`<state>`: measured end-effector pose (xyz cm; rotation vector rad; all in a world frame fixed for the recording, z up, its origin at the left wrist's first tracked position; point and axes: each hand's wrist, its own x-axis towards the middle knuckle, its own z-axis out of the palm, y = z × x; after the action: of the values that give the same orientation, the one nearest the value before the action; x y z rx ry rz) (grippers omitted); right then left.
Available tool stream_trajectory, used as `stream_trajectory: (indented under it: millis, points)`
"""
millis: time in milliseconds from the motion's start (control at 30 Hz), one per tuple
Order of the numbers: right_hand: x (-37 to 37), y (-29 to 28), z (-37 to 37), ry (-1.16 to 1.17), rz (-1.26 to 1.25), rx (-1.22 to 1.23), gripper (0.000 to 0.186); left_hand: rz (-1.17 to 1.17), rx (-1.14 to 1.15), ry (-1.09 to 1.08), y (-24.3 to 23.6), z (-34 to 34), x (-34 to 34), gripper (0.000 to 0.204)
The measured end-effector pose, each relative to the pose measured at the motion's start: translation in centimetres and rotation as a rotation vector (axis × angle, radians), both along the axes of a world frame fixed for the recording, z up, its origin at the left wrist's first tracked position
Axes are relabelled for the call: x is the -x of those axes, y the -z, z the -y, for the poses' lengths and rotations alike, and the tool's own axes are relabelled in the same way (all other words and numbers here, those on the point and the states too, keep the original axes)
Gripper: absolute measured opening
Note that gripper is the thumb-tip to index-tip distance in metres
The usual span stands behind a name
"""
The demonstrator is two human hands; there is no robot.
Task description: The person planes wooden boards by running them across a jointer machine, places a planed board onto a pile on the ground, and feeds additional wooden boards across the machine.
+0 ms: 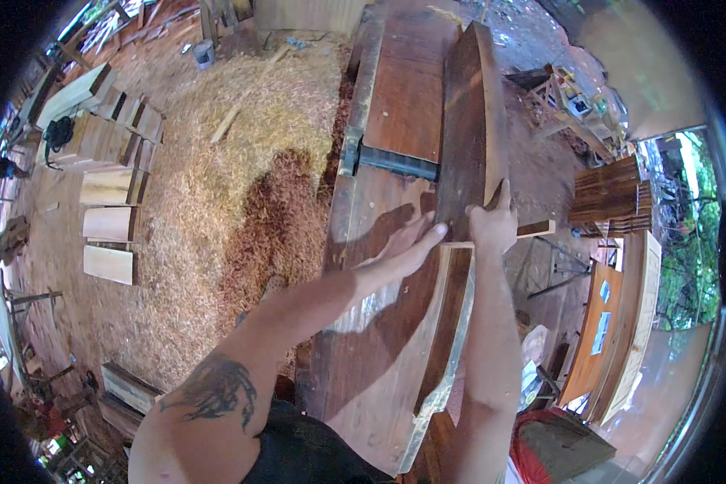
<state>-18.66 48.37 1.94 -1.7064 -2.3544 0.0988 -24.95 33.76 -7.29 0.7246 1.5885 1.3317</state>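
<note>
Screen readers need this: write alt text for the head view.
A person's right-hand grip holds the near end of a dark wooden plank on edge along a jointer's table; the left-hand grip is open at the plank's left side. Shavings cover the ground to the left, near stacked timbers.

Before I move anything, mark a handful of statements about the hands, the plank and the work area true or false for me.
1. The right hand grips the near end of the dark plank. True.
2. The dark plank lies flat on the worktop. False: it stands on edge.
3. The left hand has its fingers extended. True.
4. The black cylinder is to the right of the plank. False: the black cylinder is on its left.
5. Wood shavings cover ground left of the worktop. True.
</note>
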Motion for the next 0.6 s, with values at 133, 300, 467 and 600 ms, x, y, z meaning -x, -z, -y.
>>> stream_trajectory:
  millis: [133,300,467,600]
  points:
    - [4.3,-0.1,-3.9,0.023,0.042,0.013,0.086,-0.395,-0.068,-0.329,3.7,7.4,3.7,0.062]
    - [9.5,-0.4,-8.4,0.001,0.005,0.1,0.085,-0.632,0.229,-0.517,9.2,12.8,6.3,0.067]
    - [13.7,0.1,-13.3,-0.011,0.012,0.095,0.086,-0.343,0.482,-0.419,12.0,13.1,3.5,0.074]
    - [17.8,0.7,-17.5,-0.054,-0.017,0.102,0.086,-0.406,0.247,-0.454,12.3,13.5,3.3,0.07]
